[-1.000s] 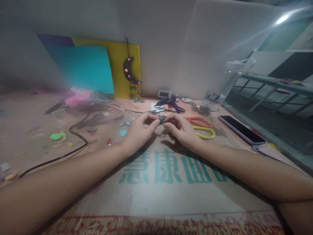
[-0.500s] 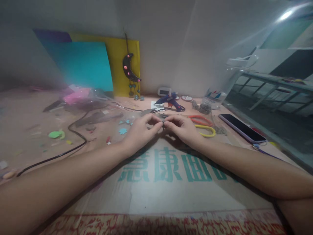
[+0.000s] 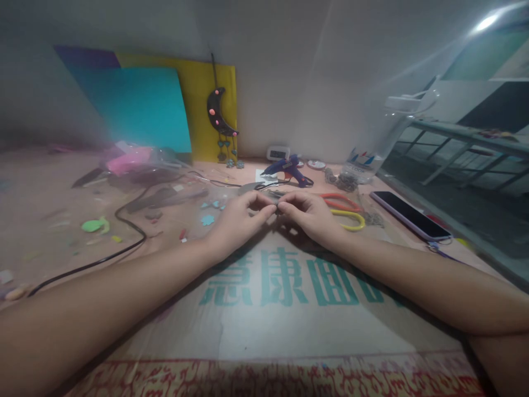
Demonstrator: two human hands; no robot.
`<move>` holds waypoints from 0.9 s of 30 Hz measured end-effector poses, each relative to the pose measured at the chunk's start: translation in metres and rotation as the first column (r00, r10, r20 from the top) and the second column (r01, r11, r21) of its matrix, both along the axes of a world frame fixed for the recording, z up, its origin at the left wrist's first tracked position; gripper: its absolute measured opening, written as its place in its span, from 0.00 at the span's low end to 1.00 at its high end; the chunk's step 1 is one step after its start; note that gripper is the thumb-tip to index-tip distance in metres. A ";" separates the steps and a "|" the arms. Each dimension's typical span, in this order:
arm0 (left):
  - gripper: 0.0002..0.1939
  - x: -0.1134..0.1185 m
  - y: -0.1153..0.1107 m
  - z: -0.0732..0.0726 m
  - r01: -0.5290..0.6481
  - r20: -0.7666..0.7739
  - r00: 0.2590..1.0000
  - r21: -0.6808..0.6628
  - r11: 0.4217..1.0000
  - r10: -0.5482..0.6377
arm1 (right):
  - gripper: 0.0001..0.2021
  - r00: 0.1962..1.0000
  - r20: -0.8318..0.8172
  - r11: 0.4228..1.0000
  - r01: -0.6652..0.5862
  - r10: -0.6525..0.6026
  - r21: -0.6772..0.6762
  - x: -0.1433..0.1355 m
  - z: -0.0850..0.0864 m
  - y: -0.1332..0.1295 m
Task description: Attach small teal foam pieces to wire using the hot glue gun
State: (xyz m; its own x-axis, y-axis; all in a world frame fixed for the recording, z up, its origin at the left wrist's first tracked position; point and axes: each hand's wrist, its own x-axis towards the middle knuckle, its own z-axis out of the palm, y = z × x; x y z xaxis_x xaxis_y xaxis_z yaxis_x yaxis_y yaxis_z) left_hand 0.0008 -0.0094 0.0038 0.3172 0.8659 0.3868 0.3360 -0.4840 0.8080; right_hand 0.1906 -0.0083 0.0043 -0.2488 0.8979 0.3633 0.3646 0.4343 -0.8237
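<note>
My left hand [image 3: 243,218] and my right hand [image 3: 308,215] meet over the middle of the table, fingertips nearly touching. Each is closed in a pinch, thumb against forefinger. Between them shows a tiny dark piece [image 3: 276,208], too small to name and mostly hidden by the fingers. Scissors with orange and yellow handles [image 3: 351,220] lie just behind my right hand, which covers part of them. A light-blue flower-shaped piece [image 3: 207,220] rests left of my left hand, with small blue bits near it.
Behind stand a blue glue gun [image 3: 285,168], a small white digital clock [image 3: 278,153] and a black moon ornament [image 3: 219,113] against yellow card. A phone [image 3: 409,215] and a clear plastic bottle [image 3: 366,149] are at right. A black cord [image 3: 138,229] curves across the left.
Both hands stay almost in place, still pinched together; the fingertips have shifted very slightly around the tiny dark piece. The view has tilted a little.
</note>
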 end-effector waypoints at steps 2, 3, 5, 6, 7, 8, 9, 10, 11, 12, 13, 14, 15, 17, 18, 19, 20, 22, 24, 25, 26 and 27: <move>0.08 0.000 0.001 0.000 -0.005 0.034 0.999 -0.046 0.999 0.007 | 0.13 0.999 0.021 1.000 0.027 -0.027 0.008 0.000 0.000 0.001; 0.09 0.000 0.002 -0.001 -0.004 0.049 0.999 -0.058 0.998 0.007 | 0.15 0.999 0.022 0.999 0.040 -0.040 0.002 0.000 0.000 0.001; 0.09 0.000 0.004 -0.001 0.004 0.071 0.997 -0.065 0.998 0.001 | 0.16 0.999 -0.001 0.999 0.033 -0.033 -0.030 -0.001 0.000 0.001; 0.09 0.000 0.005 -0.002 0.010 0.077 0.997 -0.064 0.998 -0.005 | 0.15 1.000 -0.025 0.999 0.016 -0.017 -0.051 -0.001 -0.001 0.002; 0.09 -0.001 0.006 -0.002 0.013 0.080 0.997 -0.064 0.998 -0.008 | 0.14 0.999 -0.048 0.998 -0.001 -0.002 -0.067 -0.002 -0.002 0.001; 0.09 -0.001 0.006 -0.003 0.016 0.084 0.996 -0.069 0.998 -0.010 | 0.13 0.998 -0.063 0.997 -0.015 0.010 -0.075 -0.002 -0.002 0.001; 0.10 -0.001 0.006 -0.003 0.019 0.087 0.996 -0.078 0.997 -0.012 | 0.12 0.998 -0.069 0.997 -0.022 0.016 -0.076 -0.003 -0.002 0.001; 0.10 -0.001 0.006 -0.004 0.025 0.094 0.995 -0.091 0.996 -0.016 | 0.12 0.998 -0.068 0.997 -0.020 0.016 -0.071 -0.003 -0.002 0.001; 0.11 -0.001 0.006 -0.005 0.034 0.105 0.994 -0.104 0.994 -0.023 | 0.12 0.998 -0.062 0.998 -0.016 0.012 -0.067 -0.003 -0.002 0.000; 0.11 -0.001 0.006 -0.006 0.045 0.116 0.993 -0.115 0.992 -0.032 | 0.11 0.998 -0.057 0.998 -0.015 0.011 -0.060 -0.003 -0.002 0.000; 0.12 -0.001 0.007 -0.006 0.056 0.124 0.991 -0.122 0.991 -0.040 | 0.11 0.998 -0.054 0.998 -0.016 0.013 -0.053 -0.003 -0.001 0.000; 0.12 -0.001 0.007 -0.007 0.065 0.126 0.991 -0.126 0.990 -0.049 | 0.11 0.998 -0.052 0.999 -0.020 0.017 -0.049 -0.003 -0.001 0.000; 0.12 -0.001 0.007 -0.007 0.073 0.122 0.991 -0.125 0.989 -0.058 | 0.11 0.998 -0.052 0.999 -0.023 0.020 -0.050 -0.002 0.000 0.000; 0.12 0.000 0.007 -0.006 0.075 0.103 0.993 -0.121 0.990 -0.063 | 0.11 0.999 -0.047 0.998 -0.023 0.020 -0.056 -0.002 0.001 0.000; 0.12 0.000 0.007 -0.006 0.068 0.092 0.994 -0.117 0.991 -0.057 | 0.11 0.999 -0.045 0.998 -0.025 0.022 -0.065 -0.001 0.001 -0.001; 0.11 0.000 0.006 -0.005 0.056 0.084 0.995 -0.112 0.992 -0.047 | 0.11 0.999 -0.046 0.996 -0.031 0.027 -0.081 -0.001 0.001 -0.001; 0.11 0.000 0.006 -0.004 0.042 0.080 0.996 -0.108 0.993 -0.034 | 0.12 0.998 -0.054 0.994 -0.036 0.030 -0.103 -0.001 0.000 -0.001; 0.11 0.000 0.007 -0.004 0.019 0.077 0.997 -0.106 0.994 -0.011 | 0.15 0.997 -0.068 0.989 -0.041 0.031 -0.145 0.000 -0.001 -0.001; 0.11 0.001 0.007 -0.003 0.014 0.078 0.997 -0.112 0.994 -0.006 | 0.18 0.997 -0.076 0.986 -0.037 0.025 -0.161 0.000 -0.002 0.000; 0.11 0.001 0.007 -0.003 0.016 0.081 0.997 -0.117 0.993 -0.007 | 0.19 0.997 -0.079 0.988 -0.035 0.024 -0.152 0.000 -0.002 0.000; 0.11 0.001 0.007 -0.003 0.019 0.087 0.996 -0.123 0.992 -0.008 | 0.19 0.996 -0.086 0.990 -0.037 0.026 -0.137 -0.001 -0.002 0.000; 0.11 0.001 0.008 -0.004 0.021 0.094 0.996 -0.128 0.992 -0.009 | 0.19 0.995 -0.096 0.992 -0.042 0.030 -0.122 -0.001 -0.002 0.001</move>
